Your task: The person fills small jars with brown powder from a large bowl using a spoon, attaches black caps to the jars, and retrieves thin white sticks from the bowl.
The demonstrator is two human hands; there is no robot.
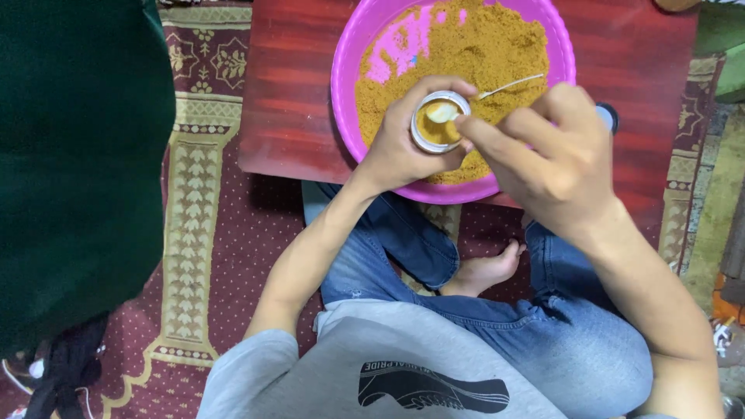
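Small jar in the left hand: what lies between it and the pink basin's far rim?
In the head view, only the brown crumbly powder and the spoon's handle lie between the small jar and the basin.

Left hand (400,147) wrapped around a small white jar (439,122), held over the pink bowl (349,70) | right hand (555,155) pinching a metal spoon (497,87), its bowl dipped in the jar | brown crumbly powder (489,46) heaped in the bowl | bowl set on a red bench (287,101) | patterned carpet (209,233) seen beneath crossed legs in jeans
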